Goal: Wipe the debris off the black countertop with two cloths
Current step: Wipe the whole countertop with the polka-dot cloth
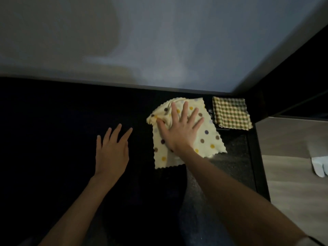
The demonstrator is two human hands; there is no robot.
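We see a black countertop (53, 112) that runs up to a pale wall (142, 41). Two cloths lie on it, at the far right end.

The right hand (179, 128) lies flat on the spotted cloth (207, 139). Its fingers (184, 110) are straight and spread wide, and the palm presses down on the cloth. The cloth is light yellow with brown, yellow and purple dots. It is bunched up a little by the thumb and lies smooth on the other side.

The checked cloth (230, 112) sits flat in the back corner, just beside the spotted one. A thin dark gap shows between them. No hand is on it.

The left hand (111, 153) is out over the dark counter, well to the left of the cloths. Its fingers are straight and a bit apart, and it holds nothing. We cannot tell if it touches the top.

Near the right arm the counter looks speckled in the light. We cannot tell if the specks are crumbs or just the stone.

Past the counter's right edge we see a wooden floor (292, 174) with something white (319, 166) on it.
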